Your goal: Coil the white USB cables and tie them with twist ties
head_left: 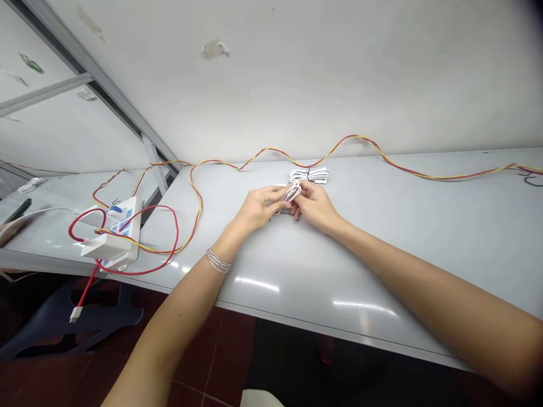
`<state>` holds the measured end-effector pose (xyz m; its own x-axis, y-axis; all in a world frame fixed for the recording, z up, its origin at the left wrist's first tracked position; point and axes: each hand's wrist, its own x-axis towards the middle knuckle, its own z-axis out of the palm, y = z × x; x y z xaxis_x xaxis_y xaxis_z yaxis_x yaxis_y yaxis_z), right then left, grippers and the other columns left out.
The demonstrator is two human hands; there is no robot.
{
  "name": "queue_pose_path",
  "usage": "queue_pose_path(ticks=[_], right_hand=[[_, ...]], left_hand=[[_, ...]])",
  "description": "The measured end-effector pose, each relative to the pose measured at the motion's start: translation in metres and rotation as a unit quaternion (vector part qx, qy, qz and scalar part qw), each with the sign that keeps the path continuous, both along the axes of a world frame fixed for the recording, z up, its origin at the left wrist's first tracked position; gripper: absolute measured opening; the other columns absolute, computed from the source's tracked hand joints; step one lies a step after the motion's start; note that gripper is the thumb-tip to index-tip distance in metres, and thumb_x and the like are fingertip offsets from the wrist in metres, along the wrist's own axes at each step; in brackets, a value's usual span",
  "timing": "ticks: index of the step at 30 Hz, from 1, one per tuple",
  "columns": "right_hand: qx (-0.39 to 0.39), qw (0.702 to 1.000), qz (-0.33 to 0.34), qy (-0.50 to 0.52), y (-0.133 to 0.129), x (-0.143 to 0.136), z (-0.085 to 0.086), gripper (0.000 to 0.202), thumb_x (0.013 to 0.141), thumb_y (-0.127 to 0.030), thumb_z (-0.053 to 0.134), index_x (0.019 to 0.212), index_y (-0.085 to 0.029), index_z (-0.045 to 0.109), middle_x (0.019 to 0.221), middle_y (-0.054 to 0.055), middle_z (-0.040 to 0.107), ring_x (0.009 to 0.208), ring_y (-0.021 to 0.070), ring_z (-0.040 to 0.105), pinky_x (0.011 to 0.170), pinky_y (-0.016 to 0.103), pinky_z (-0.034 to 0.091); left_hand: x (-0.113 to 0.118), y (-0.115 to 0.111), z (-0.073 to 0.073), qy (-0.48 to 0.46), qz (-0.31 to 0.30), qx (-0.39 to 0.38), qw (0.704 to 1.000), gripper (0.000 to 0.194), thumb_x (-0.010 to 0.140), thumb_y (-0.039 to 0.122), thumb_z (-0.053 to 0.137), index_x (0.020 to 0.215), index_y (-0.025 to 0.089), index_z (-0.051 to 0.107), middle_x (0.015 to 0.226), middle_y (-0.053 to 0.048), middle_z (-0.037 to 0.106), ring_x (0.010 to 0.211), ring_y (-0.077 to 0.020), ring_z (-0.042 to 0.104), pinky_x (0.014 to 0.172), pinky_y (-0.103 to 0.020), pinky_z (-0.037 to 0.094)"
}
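Between my two hands is a coiled white cable (292,192), its loops showing above the fingers. My left hand (263,206) closes on the coil's left side, thumb and fingers pinching it. On the right side my right hand (311,204) grips the same coil with bent fingers. Part of the cable is hidden behind the fingers. Just behind my hands lies a second white cable bundle (309,175), bound round its middle with a dark tie, on the grey table (382,226).
A twisted red and yellow wire (271,150) runs along the wall at the back. To the left a white power strip (133,226) carries plugged-in chargers and a looped red cable (177,226). A blue plastic chair (55,322) stands below, and another person's hand (12,229) shows at the far left.
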<state>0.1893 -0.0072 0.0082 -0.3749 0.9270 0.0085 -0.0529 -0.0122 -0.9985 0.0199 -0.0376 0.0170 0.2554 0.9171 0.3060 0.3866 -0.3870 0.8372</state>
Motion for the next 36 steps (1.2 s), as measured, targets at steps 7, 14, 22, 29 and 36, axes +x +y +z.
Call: queue_pose_path(ticks=[7, 14, 22, 29, 36], right_hand=[[0.017, 1.0, -0.013, 0.006, -0.003, 0.0, -0.003, 0.022, 0.085, -0.036, 0.069, 0.092, -0.019, 0.058, 0.068, 0.0, 0.061, 0.052, 0.0127, 0.059, 0.043, 0.025, 0.052], [0.025, 0.999, -0.019, 0.031, -0.005, -0.001, -0.005, 0.033, 0.088, -0.049, 0.067, 0.096, -0.019, 0.057, 0.073, 0.001, 0.064, 0.055, 0.0127, 0.06, 0.044, 0.026, 0.053], [0.024, 0.997, -0.027, 0.067, -0.006, -0.001, -0.006, 0.051, 0.079, -0.069, 0.071, 0.085, -0.021, 0.052, 0.072, 0.004, 0.068, 0.057, 0.0174, 0.068, 0.051, 0.032, 0.06], [0.018, 0.994, -0.019, 0.106, -0.007, -0.001, -0.008, 0.053, 0.077, -0.068, 0.074, 0.089, -0.023, 0.046, 0.067, 0.001, 0.069, 0.058, 0.0199, 0.071, 0.058, 0.037, 0.063], [0.017, 0.991, -0.024, 0.129, -0.011, 0.0, 0.0, 0.059, 0.072, -0.071, 0.076, 0.09, -0.024, 0.045, 0.065, -0.002, 0.068, 0.055, 0.0187, 0.069, 0.058, 0.037, 0.063]], left_hand=[[0.002, -0.002, 0.001, 0.148, 0.049, 0.106, 0.982, 0.041, 0.094, 0.026, 0.059, 0.133, 0.017, 0.068, 0.102, -0.01, 0.074, 0.087, -0.0203, 0.067, 0.085, -0.034, 0.053], [0.005, -0.004, 0.001, 0.176, 0.094, 0.127, 0.972, 0.032, 0.097, 0.029, 0.052, 0.118, 0.015, 0.071, 0.087, -0.008, 0.067, 0.076, -0.0179, 0.059, 0.072, -0.031, 0.049], [0.004, -0.003, 0.001, 0.135, 0.076, 0.114, 0.981, 0.026, 0.097, 0.032, 0.051, 0.082, 0.017, 0.066, 0.078, -0.006, 0.058, 0.073, -0.0163, 0.054, 0.066, -0.03, 0.043], [0.003, -0.002, 0.004, 0.123, 0.055, 0.083, 0.987, 0.034, 0.098, 0.042, 0.05, 0.096, 0.016, 0.071, 0.078, -0.005, 0.057, 0.07, -0.0169, 0.05, 0.069, -0.031, 0.042], [0.004, -0.003, 0.002, 0.059, 0.002, 0.046, 0.997, 0.044, 0.1, 0.042, 0.047, 0.125, 0.014, 0.068, 0.103, -0.01, 0.072, 0.089, -0.021, 0.062, 0.083, -0.034, 0.05]])
